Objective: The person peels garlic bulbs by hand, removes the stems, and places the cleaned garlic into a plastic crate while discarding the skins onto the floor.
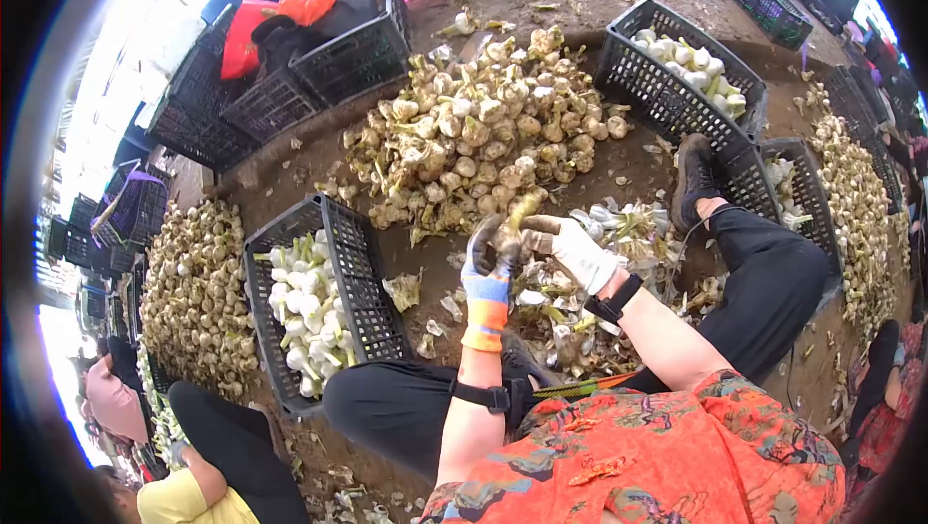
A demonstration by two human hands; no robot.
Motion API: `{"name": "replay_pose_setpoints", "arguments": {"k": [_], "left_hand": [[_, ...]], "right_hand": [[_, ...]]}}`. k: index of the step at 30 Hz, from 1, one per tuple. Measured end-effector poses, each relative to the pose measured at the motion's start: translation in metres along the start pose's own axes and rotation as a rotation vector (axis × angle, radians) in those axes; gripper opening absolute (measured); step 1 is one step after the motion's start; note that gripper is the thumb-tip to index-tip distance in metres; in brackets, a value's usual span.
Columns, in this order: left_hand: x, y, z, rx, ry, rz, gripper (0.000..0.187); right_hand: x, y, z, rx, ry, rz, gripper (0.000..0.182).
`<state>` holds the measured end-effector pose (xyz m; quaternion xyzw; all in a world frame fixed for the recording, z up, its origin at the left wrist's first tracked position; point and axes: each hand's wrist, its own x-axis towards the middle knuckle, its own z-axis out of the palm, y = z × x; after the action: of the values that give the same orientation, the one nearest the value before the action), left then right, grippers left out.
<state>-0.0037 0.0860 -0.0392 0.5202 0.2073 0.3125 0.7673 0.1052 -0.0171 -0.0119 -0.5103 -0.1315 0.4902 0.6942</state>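
Observation:
Both gloved hands meet at the near edge of a large heap of unpeeled garlic. My left hand, in a blue and orange glove with dark fingers, is closed around a garlic bulb whose stem points up. Beside it, my right hand, in a white glove with dirty fingertips, has its fingers pressed together at the bulb; what they pinch, if anything, is too small to tell. Peeled skins and stalks lie beneath my hands, between my legs.
A black crate of white garlic stands at left, another at upper right, a third beside it. More crates stand at upper left. Other garlic heaps lie at both sides. A person in yellow sits at lower left.

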Motion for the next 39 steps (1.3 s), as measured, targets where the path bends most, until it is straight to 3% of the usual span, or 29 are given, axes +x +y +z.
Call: {"name": "replay_pose_setpoints", "arguments": {"k": [3, 6, 19, 23, 25, 28, 29, 31, 33, 35, 39], "left_hand": [[-0.015, 0.023, 0.014, 0.21, -0.012, 0.133, 0.057], [-0.02, 0.024, 0.013, 0.468, -0.031, 0.347, 0.061], [-0.033, 0.032, 0.021, 0.11, -0.106, 0.221, 0.059], [-0.037, 0.046, 0.025, -0.211, -0.143, 0.223, 0.047], [-0.041, 0.05, 0.024, -0.232, -0.194, 0.046, 0.043], [-0.04, 0.05, 0.031, -0.34, -0.17, -0.067, 0.045], [-0.039, 0.047, 0.031, -0.231, -0.155, 0.017, 0.045], [-0.037, 0.035, 0.029, -0.029, -0.153, 0.172, 0.044], [-0.039, 0.038, 0.026, 0.07, -0.119, 0.048, 0.045], [-0.037, 0.03, 0.021, -0.276, -0.178, -0.102, 0.053], [-0.035, 0.039, 0.023, -0.429, -0.326, -0.189, 0.051]], "right_hand": [[-0.003, 0.0, 0.004, -0.003, -0.022, -0.148, 0.031], [-0.015, -0.003, 0.025, -0.072, 0.105, -0.209, 0.021], [-0.056, -0.026, 0.014, 0.042, -0.1, -0.254, 0.023], [-0.058, -0.042, 0.002, -0.58, -0.105, -0.477, 0.02], [-0.062, -0.048, -0.004, -0.771, -0.087, -0.509, 0.021], [-0.068, -0.051, 0.007, -0.577, -0.068, -0.463, 0.016], [-0.071, -0.051, 0.013, -0.514, -0.047, -0.461, 0.014], [-0.071, -0.038, 0.014, -0.947, 0.138, -0.713, 0.018], [-0.074, -0.027, 0.01, -0.54, 0.072, -0.397, 0.019], [-0.078, -0.026, 0.007, -0.07, 0.025, -0.252, 0.018], [-0.079, -0.023, 0.005, 0.612, -0.242, -0.097, 0.022]]}}
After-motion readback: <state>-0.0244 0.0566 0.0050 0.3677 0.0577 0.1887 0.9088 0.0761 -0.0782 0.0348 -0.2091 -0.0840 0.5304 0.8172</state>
